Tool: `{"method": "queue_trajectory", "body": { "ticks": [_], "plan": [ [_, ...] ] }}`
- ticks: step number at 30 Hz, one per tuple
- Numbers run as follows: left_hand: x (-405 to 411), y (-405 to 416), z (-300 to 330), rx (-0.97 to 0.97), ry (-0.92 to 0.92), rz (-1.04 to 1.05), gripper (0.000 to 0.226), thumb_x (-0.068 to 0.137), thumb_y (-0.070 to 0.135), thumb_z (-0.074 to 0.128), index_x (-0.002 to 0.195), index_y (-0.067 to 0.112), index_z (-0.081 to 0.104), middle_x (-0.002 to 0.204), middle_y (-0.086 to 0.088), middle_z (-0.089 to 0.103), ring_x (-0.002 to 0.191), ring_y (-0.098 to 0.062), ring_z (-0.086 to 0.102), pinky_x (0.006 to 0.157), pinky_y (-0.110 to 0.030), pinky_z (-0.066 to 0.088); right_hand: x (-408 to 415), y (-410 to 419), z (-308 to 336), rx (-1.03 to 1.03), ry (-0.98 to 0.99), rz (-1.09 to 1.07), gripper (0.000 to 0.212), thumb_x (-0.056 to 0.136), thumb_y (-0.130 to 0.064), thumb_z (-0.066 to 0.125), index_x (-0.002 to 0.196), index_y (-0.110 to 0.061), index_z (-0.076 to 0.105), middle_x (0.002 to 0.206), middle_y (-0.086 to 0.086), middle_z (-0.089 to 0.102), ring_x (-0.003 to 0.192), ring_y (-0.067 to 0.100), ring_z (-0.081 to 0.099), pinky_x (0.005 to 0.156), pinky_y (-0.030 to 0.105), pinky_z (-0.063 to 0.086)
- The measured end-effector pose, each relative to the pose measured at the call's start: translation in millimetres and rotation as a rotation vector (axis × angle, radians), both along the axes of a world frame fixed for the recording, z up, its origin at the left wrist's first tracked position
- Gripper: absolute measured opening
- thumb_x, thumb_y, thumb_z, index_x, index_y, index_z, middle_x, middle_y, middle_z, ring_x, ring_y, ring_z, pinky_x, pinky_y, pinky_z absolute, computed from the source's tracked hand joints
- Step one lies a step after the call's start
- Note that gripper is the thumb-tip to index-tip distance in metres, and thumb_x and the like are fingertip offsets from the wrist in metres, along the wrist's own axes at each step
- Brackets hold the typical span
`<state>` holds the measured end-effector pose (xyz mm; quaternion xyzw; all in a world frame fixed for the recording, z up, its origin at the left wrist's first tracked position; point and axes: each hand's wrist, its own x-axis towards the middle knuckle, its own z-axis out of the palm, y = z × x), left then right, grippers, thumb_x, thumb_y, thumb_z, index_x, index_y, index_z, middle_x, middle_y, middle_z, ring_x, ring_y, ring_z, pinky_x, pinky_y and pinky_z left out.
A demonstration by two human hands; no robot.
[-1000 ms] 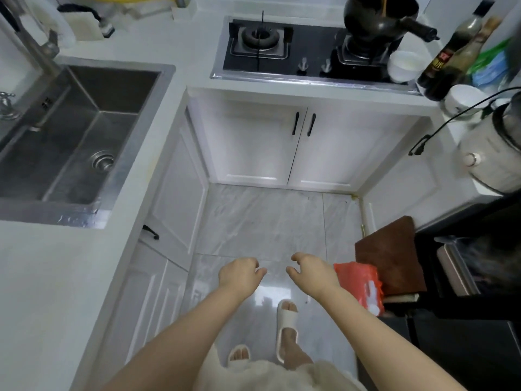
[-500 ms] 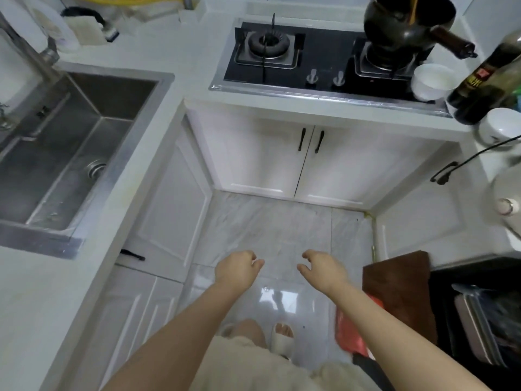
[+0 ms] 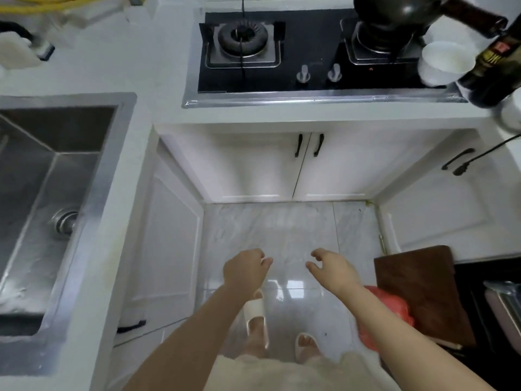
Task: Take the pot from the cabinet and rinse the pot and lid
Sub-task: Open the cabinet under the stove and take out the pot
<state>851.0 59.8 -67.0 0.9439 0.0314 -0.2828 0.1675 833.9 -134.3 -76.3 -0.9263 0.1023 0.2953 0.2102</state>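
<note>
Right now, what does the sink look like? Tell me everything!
The sink is a deep, boxy basin of shiny grey metal, set into the white counter on the left. A wide flat rim runs around it. A round metal drain sits in the bottom. No pot or dish shows inside, and neither hand touches it. Its far left side is cut off from view.

A white bench (image 3: 158,88) holds the gas hob (image 3: 318,52). Left of the hob sits a steel sink (image 3: 50,198); right of it, a white cup (image 3: 444,63) and dark bottle (image 3: 496,60).
</note>
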Motion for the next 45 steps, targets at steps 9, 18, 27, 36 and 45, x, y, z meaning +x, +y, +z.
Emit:
{"method": "queue_trajectory", "body": {
  "ticks": [9,18,27,36,45],
  "plan": [
    [87.5,-5.9,-31.6,-0.039,-0.030,-0.085,0.039,0.094,0.048,0.041,0.115,0.023,0.062,0.112,0.002,0.068,0.104,-0.018,0.062,0.084,-0.029,0.046,68.9,4.4,-20.5,0.061,-0.099,-0.174,0.047,0.092,-0.038,0.049,0.133,-0.016,0.048,0.132,0.004,0.058,0.118,0.022,0.056,0.096,0.036,0.046],
    [149.6,-47.4,-65.5,-0.144,-0.066,0.065,0.040,0.093,0.048,0.043,0.124,0.027,0.057,0.120,0.004,0.066,0.111,-0.017,0.060,0.090,-0.031,0.047,135.1,-30.9,-55.7,0.131,-0.171,-0.194,0.044,0.091,-0.036,0.052,0.131,-0.016,0.050,0.132,0.003,0.058,0.119,0.020,0.055,0.096,0.032,0.045],
    [215.4,-97.4,-110.6,-0.318,-0.133,0.206,0.038,0.093,0.043,0.049,0.126,0.026,0.056,0.115,0.005,0.066,0.102,-0.012,0.061,0.093,-0.028,0.046,205.5,-73.6,-96.6,0.165,-0.251,-0.093,0.042,0.091,-0.035,0.052,0.130,-0.020,0.051,0.130,-0.001,0.059,0.119,0.016,0.054,0.095,0.031,0.045],
    [286.1,-123.3,-136.6,-0.579,-0.302,0.310,0.038,0.091,0.039,0.053,0.128,0.028,0.055,0.119,0.007,0.063,0.100,-0.010,0.060,0.092,-0.028,0.048,288.9,-73.3,-117.3,0.276,-0.410,-0.070,0.041,0.091,-0.027,0.056,0.131,-0.018,0.051,0.129,0.001,0.059,0.117,0.014,0.055,0.090,0.021,0.039],
    [317.8,-129.5,-174.0,-0.740,-0.334,0.301,0.032,0.096,0.026,0.046,0.123,0.019,0.061,0.117,0.004,0.067,0.107,-0.013,0.060,0.091,-0.022,0.043,325.5,-47.7,-139.6,0.417,-0.501,-0.180,0.035,0.094,-0.020,0.052,0.128,-0.014,0.054,0.125,0.002,0.063,0.112,0.016,0.059,0.091,0.022,0.043]
  ]
}}
